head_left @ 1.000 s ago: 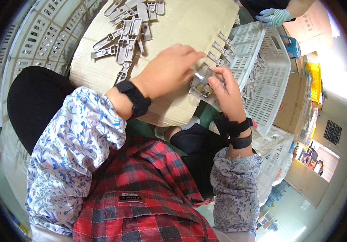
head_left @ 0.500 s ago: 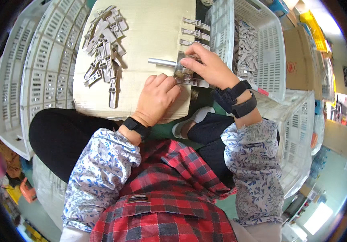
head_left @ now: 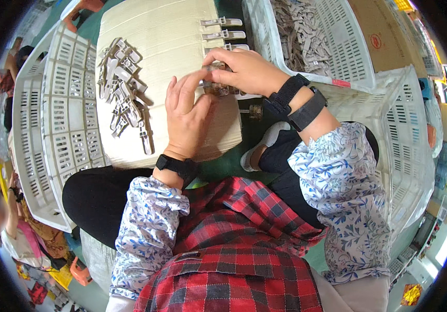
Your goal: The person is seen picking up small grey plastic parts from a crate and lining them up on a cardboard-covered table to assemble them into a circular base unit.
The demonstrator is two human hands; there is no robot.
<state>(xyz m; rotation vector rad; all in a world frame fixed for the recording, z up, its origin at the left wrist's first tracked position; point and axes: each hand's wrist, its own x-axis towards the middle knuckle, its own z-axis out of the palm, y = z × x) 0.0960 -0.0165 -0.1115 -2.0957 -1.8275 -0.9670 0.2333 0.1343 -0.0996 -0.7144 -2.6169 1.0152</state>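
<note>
Here, hands (head_left: 188, 117) at see-through block (head_left: 218, 89) — slim grey clips (head_left: 121, 83), pale cardboard (head_left: 174, 39).

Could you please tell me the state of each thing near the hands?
Left hand: partly curled, grasp unclear
Right hand: curled over the clear block
Clear block: partly hidden
Grey clip pile: loosely heaped
Edge clips: lying in a row
Cardboard surface: partly covered
Crate of grey parts: open-topped

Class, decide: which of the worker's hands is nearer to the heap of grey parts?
Left. The left hand is to the right of the heap of grey parts, not touching it; the right hand is farther right.
</note>
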